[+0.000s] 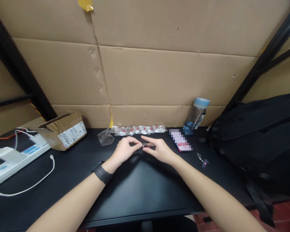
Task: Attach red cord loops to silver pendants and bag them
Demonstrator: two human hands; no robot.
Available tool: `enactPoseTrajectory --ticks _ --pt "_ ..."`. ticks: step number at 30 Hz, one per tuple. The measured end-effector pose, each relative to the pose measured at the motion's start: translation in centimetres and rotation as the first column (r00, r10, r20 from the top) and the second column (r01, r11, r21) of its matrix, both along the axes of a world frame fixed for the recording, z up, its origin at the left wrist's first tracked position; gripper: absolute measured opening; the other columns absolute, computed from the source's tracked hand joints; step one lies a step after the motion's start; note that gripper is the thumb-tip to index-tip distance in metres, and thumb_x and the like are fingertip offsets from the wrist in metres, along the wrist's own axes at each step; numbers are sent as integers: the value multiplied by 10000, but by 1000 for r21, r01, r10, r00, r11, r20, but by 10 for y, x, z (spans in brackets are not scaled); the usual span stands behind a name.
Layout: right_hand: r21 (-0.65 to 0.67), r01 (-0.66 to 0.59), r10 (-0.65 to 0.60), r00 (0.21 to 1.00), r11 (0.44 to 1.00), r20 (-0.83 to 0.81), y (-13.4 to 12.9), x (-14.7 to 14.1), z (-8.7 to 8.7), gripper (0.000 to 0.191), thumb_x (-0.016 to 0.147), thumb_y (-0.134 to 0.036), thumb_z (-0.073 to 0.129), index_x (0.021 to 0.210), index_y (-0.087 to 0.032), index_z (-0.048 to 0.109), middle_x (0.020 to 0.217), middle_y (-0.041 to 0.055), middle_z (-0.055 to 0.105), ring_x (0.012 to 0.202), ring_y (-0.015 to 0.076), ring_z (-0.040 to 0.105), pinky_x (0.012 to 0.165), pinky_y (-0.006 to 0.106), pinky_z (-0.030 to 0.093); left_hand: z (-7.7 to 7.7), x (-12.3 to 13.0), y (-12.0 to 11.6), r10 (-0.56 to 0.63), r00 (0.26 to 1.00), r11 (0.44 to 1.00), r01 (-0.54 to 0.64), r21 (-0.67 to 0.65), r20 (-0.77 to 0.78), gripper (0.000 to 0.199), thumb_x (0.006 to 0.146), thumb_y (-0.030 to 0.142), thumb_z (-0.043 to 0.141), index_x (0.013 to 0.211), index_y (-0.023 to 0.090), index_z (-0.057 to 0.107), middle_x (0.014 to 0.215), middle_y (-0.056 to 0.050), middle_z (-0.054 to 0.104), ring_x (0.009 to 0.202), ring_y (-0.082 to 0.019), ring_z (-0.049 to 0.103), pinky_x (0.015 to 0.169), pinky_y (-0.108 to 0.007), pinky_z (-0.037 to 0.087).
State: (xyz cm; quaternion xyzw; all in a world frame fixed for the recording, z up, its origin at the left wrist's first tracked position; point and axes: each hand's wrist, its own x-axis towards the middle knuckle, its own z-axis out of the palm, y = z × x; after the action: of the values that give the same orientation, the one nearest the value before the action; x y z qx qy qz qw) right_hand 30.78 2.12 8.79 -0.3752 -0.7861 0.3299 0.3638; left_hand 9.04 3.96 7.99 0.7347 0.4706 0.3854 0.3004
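Observation:
Above the middle of the black table, my left hand (125, 150) is closed in a pinch, thumb and forefinger meeting at a small, thin, shiny piece (143, 146). Its exact kind is too small to make out. My right hand (160, 150) faces it from the other side, forefinger stretched out above and thumb below, with a gap between them. The right thumb tip is close to the shiny piece; whether it touches I cannot tell. A dark watch (102, 172) is strapped round my left wrist.
Behind my hands lie several clear-wrapped packets (143, 130) and an empty-looking plastic bag (105, 138). Rightward are a phone (180, 140), a water bottle (195, 114), a keychain (204, 163) and a black backpack (261, 141). An open cardboard box (70, 133) and a power strip (21, 162) stand left.

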Motion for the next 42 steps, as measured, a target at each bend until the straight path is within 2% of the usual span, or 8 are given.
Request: enactPoseTrajectory --ticks 5,12,16,20,25,29,35,42 --pt "53 -136 131 988 989 88 -2 -7 -4 432 917 -221 629 1347 -268 638 1275 30 727 1151 220 709 1051 369 538 3 0 -4 18 968 999 -5 53 -251 116 797 374 727 795 292 809 1057 -18 758 1022 -248 685 961 -399 466" --pt "82 -91 75 980 993 182 6 -1 -6 187 910 -245 677 1090 -237 728 1006 25 788 956 187 748 924 307 557 2 -6 -1 33 937 999 -19 45 -347 200 814 461 699 834 293 805 984 -32 771 957 -265 681 901 -393 461" --pt "162 -187 120 928 969 354 9 12 6 285 778 -316 838 1040 -245 752 1064 33 767 1006 215 714 942 320 524 3 -10 1 -3 922 996 39 86 -387 119 795 379 718 819 299 802 996 -28 769 987 -269 661 933 -403 433" --pt "165 -207 128 911 964 392 9 15 11 280 804 -330 822 1059 -241 749 1070 38 761 1007 213 706 932 325 516 10 -15 1 -30 884 993 82 91 -467 119 808 375 708 845 309 799 994 -27 770 1019 -278 653 933 -397 401" --pt "169 -236 150 902 957 405 6 8 6 278 800 -322 831 1054 -249 741 1113 36 760 1060 223 695 987 349 485 20 -24 -1 -186 825 966 253 55 -534 213 786 433 762 979 344 775 1075 -4 768 1098 -276 638 946 -372 346" --pt "188 -230 142 908 955 393 6 2 1 221 812 -338 824 993 -243 739 1114 30 761 1047 214 693 977 336 476 20 -27 0 -222 789 952 301 47 -573 330 663 405 874 967 334 766 1078 -2 768 1113 -283 632 919 -360 321" --pt "190 -143 59 919 971 390 5 -2 -7 197 827 -320 809 999 -256 738 985 16 773 969 205 694 919 319 490 21 -24 0 -247 787 948 317 27 -566 167 769 339 816 921 304 756 996 33 783 1026 -222 678 921 -340 306" --pt "236 -60 -22 943 970 333 5 1 -4 140 930 -238 678 1058 -268 727 1025 6 786 952 181 723 895 292 492 22 -19 -1 -219 845 960 275 44 -489 105 881 374 709 925 289 753 962 33 794 946 -203 704 989 -362 297"
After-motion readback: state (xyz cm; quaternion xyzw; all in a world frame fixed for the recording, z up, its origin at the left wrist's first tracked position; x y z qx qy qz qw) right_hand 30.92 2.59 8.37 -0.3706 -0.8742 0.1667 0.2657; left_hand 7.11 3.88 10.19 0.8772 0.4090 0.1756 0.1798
